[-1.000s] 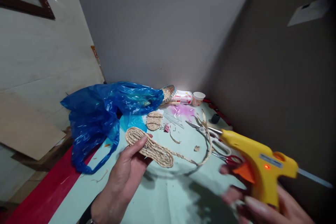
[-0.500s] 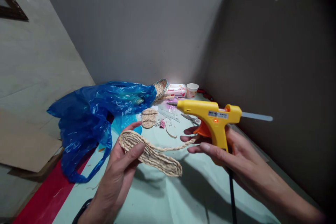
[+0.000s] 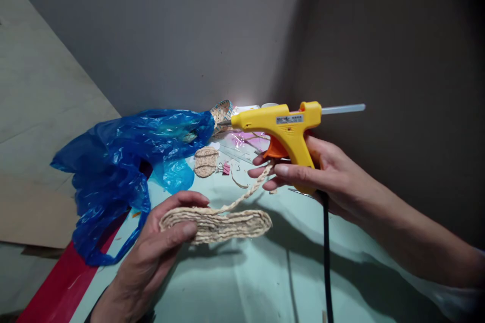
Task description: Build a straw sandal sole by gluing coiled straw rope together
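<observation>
Between thumb and fingers, my left hand [image 3: 162, 242] grips one end of a long oval coil of braided straw cord [image 3: 227, 225]. From the coil a loose length of the braid [image 3: 248, 192] rises to my right hand [image 3: 303, 174], which is closed around the handle of a yellow hot glue gun [image 3: 282, 123]. The cord's end passes by my right fingers below the orange trigger [image 3: 276, 147]. The gun's metal nozzle points left, above the coil and apart from it. A clear glue stick [image 3: 343, 109] juts from its back.
A blue plastic bag [image 3: 132, 151] sprawls on the left, beside a woven straw piece [image 3: 222, 112]. Behind my hands lie a small coiled straw piece [image 3: 206, 161] and a pink binder clip [image 3: 226, 168]. The gun's black cable [image 3: 327, 257] hangs down in front. Walls stand behind and right.
My right hand has lifted the glue gun up relative to the coil, steepening the loose braid. The coil has turned nearly level. The view has shifted, and the gun's red light no longer shows.
</observation>
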Tool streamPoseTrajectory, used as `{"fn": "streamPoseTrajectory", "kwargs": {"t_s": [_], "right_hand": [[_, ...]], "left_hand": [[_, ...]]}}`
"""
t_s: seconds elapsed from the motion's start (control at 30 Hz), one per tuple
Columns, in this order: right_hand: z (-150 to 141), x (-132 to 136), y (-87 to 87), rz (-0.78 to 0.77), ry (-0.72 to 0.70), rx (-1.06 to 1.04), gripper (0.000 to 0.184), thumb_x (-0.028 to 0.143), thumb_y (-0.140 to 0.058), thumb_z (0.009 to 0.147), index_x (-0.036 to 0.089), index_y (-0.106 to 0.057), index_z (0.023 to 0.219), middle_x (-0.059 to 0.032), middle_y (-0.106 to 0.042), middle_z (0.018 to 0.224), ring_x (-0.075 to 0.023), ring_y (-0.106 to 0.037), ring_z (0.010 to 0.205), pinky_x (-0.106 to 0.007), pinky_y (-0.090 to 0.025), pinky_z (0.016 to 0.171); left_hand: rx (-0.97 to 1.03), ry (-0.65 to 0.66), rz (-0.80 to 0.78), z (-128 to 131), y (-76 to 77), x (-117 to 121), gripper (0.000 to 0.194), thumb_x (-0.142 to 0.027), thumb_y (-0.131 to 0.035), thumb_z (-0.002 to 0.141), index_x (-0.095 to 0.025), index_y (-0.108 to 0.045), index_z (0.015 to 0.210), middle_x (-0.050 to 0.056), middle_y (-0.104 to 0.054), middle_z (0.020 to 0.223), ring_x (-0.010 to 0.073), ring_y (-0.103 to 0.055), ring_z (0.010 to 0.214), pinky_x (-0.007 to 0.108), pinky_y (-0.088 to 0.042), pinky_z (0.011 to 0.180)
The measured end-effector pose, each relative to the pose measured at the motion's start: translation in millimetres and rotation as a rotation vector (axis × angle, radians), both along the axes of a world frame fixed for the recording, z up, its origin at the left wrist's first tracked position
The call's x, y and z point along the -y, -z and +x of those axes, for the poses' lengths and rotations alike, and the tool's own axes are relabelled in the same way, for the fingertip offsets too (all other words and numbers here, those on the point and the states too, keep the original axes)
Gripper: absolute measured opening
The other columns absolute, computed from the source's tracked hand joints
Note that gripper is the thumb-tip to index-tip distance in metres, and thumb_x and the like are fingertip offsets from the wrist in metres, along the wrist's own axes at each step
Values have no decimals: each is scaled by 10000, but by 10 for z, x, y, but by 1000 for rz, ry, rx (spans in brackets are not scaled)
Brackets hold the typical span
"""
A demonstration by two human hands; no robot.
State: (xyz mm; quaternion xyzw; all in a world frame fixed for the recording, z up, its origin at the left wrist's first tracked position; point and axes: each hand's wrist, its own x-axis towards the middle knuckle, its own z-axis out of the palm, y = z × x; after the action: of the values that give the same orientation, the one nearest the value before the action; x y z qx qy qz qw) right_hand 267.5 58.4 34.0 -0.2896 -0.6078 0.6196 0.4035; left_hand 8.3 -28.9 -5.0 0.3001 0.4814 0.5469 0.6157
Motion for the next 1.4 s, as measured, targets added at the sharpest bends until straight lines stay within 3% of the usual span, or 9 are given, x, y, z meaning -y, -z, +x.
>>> {"fn": "streamPoseTrajectory", "kwargs": {"t_s": [0.17,0.3,0.43,0.57,0.7,0.9,1.1,1.23,1.4], "right_hand": [[-55,-16,-114,4,13,-2,236,276,-742,862,251,-670,1085,-43,-759,1050,-251,-760,953,-395,-653,859],[-169,-47,-172,-2,-76,0,198,210,-726,857,203,-663,1044,-51,-753,1025,-219,-761,901,-338,-644,816],[-311,-81,-169,-75,-177,-34,125,156,-670,882,167,-639,1003,-57,-746,986,-155,-741,826,-268,-607,803],[-415,-109,-95,-125,-265,-58,84,105,-647,881,151,-652,951,-41,-730,933,-108,-705,762,-207,-587,766],[-431,-125,-27,-162,-300,-36,65,105,-648,884,168,-656,900,-23,-715,874,-133,-719,838,-218,-579,807],[-358,-145,50,-177,-373,-30,98,125,-662,889,155,-673,982,-33,-721,932,-176,-740,959,-259,-581,888],[-232,-90,31,-166,-214,15,347,117,-686,853,172,-597,1184,-58,-706,1022,-227,-750,971,-271,-639,776],[-41,-63,-38,-38,-77,148,339,185,-696,869,203,-621,1199,-95,-651,1228,-239,-744,958,-256,-645,633],[245,-77,-153,130,102,223,259,219,-733,871,239,-664,1120,-41,-671,1136,-94,-672,712,-152,-524,519]], "left_hand": [[-377,14,118,60,-88,13,207,-188,-883,625,-224,-818,818,56,-770,788,173,-691,639,187,-547,565],[-472,84,170,127,-79,49,263,-226,-862,659,-264,-843,918,70,-792,792,220,-721,716,216,-573,624],[-572,82,208,79,-27,104,245,-290,-880,649,-311,-851,891,50,-815,959,254,-731,866,227,-580,754],[-773,365,329,7,-49,114,211,-321,-758,814,-323,-840,1009,53,-801,1095,263,-667,1129,188,-464,985],[-791,595,428,73,-139,95,323,-255,-566,952,-370,-777,1167,59,-773,1115,263,-684,1046,241,-511,901],[-832,638,484,142,-112,109,343,-207,-589,940,-357,-764,1194,58,-772,1130,264,-690,1037,252,-499,916],[-1050,665,532,49,-60,137,409,-217,-566,951,-414,-646,1301,-49,-733,1239,203,-647,1151,285,-452,1036],[-1123,678,612,40,-85,131,424,-191,-523,976,-435,-547,1321,-101,-703,1261,126,-642,1142,215,-466,988],[-1191,620,657,22,-103,133,444,-150,-476,986,-419,-494,1339,-99,-683,1263,101,-638,1134,192,-464,974]]}}
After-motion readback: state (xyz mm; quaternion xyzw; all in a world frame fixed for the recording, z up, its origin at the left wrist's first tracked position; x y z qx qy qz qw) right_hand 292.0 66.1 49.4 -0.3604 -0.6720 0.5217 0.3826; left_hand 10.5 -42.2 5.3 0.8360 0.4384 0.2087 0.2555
